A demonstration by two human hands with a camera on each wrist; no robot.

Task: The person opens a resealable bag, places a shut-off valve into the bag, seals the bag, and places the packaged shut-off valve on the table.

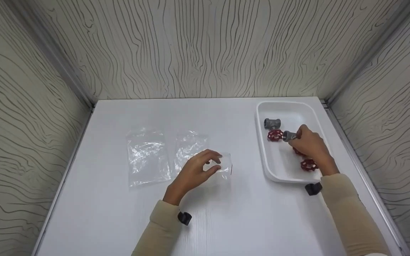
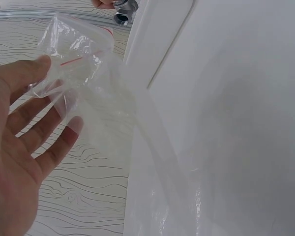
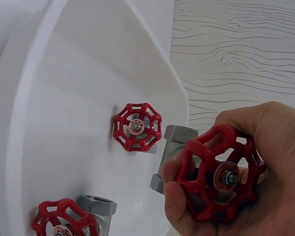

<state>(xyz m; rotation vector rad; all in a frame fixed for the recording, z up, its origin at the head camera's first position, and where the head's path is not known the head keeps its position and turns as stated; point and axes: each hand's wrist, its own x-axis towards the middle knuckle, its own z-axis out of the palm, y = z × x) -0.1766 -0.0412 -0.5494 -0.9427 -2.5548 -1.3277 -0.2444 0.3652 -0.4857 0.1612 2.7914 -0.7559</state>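
Head view: Two tan sleeves [image 1: 164,227] reached in over a white tabletop [image 1: 247,220], a black wrist device [image 1: 184,218] at each cuff.
Left hand [image 1: 193,172]: Near the middle of the tabletop, it pinched a clear bag [image 2: 86,51], thumb on one side and fingers on the other; the lower fingers stood slightly apart, their tips partly behind the plastic.
Bag in hand: Thin, crumpled film stood up from the grip, marked by a red line, its lower part too faint to trace fully.
White tray [image 1: 279,158]: A deep, round-cornered container sat on the right side of the tabletop.
Near valve [image 1: 309,164]: Its red handwheel showed in the tray's near right part, close to the right wrist.
Flat bags: Left of the tray, the left flat bag [image 1: 148,158] and the right flat bag [image 1: 190,144] lay side by side, the latter just beyond the left hand.
Right hand [image 1: 310,144]: Over the tray, its fingers were curled firmly round a held valve [image 3: 225,178], red wheel and grey metal body both showing in the right wrist view.
Far valve [image 1: 272,124]: Grey body and red wheel rested by the tray's left wall.
Back wall [image 1: 205,49]: Dark wood-grain lines covered the pale panel behind.
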